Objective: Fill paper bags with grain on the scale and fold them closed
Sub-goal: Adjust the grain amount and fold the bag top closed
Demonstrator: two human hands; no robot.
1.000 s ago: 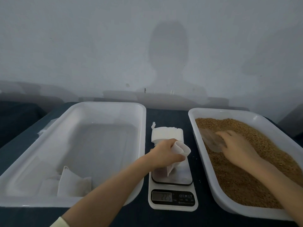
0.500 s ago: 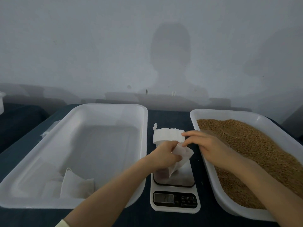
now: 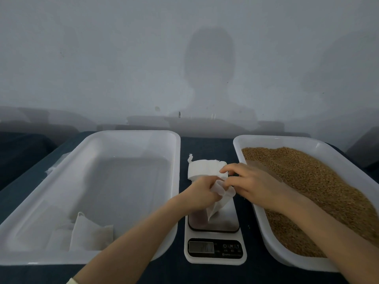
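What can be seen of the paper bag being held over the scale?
The paper bag is small, white and thin, creased, with its mouth up and open. It hangs tilted above the scale, its lower corner pointing down at the metal plate; whether it touches is unclear. The left hand grips its left side, and the right hand pinches its rim. Its contents are hidden.
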